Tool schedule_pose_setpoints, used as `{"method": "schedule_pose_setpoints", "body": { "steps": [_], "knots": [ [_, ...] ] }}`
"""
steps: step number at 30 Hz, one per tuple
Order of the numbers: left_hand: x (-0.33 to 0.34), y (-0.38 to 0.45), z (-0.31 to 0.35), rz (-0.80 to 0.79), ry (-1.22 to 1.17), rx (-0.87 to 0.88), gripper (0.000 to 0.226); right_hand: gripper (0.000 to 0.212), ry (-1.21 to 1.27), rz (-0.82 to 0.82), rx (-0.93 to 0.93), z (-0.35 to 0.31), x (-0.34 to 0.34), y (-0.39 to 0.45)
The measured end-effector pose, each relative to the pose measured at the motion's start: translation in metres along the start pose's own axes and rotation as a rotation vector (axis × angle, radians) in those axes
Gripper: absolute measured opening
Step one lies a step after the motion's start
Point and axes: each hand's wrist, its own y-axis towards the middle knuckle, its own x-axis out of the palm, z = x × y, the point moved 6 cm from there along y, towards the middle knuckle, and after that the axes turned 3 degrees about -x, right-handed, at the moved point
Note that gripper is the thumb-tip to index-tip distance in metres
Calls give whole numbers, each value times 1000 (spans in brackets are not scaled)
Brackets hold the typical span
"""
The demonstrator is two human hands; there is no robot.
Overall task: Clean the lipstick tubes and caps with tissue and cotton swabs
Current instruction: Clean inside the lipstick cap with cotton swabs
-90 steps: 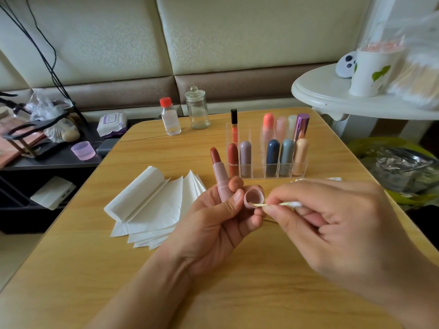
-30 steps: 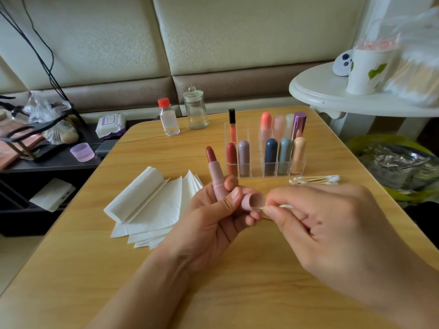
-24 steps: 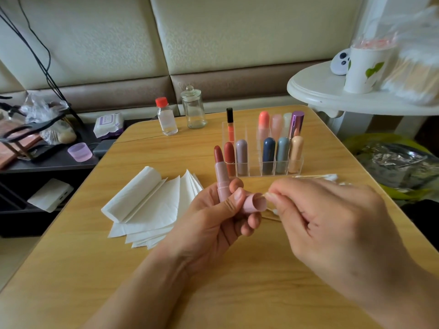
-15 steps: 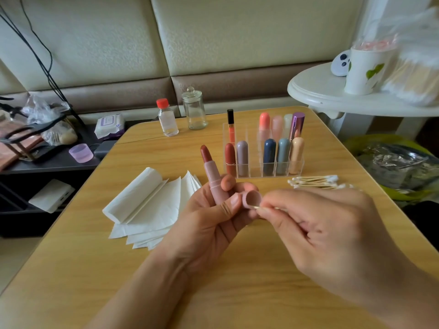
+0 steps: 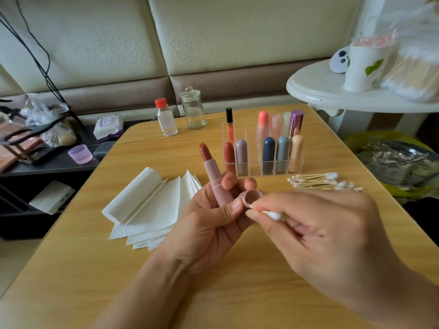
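Swabbing the inside of the pink cap [image 5: 252, 197] is the step I read here. My left hand [image 5: 209, 224] has its fingers curled round two things at once: the open lipstick [image 5: 213, 176], which stands up between thumb and fingers with its red tip bare, and the cap, pinched at the fingertips with its mouth turned toward my right hand [image 5: 320, 236]. That hand pinches a cotton swab [image 5: 270, 214] between thumb and forefinger, the stick's front end at the cap's rim and the white back tip showing behind the fingers.

Compared with half a second ago the lipstick has tipped a little more upright and the cap has turned so I see more of its opening; a second ago it faced sideways. So the cap is being rotated round the swab, which I take to mean the inner wall is being worked all the way round, and this cap is partway done.

On the table [image 5: 166, 293] the tissues [image 5: 147, 205] lie fanned to the left, spare swabs [image 5: 320, 181] to the right, and the other lipsticks stand in the clear holder [image 5: 251, 170] beyond, still to be cleaned, I judge.
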Motion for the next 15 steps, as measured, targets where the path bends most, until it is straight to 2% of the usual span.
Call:
{"method": "schedule_pose_setpoints", "body": {
  "steps": [4,8,11,15],
  "knots": [
    [-3,0,1,-10,-24,2,26,13,169,9,81,8,-7,4],
    [-1,1,0,-52,-28,4,27,22,-45,50,12,6,-14,4],
    [-1,1,-1,-57,-50,4,29,18,-236,91,-66,3,-13,0],
    [1,1,-2,-69,-95,5,30,15,-222,137,-127,-3,-13,-4]
  ]
}}
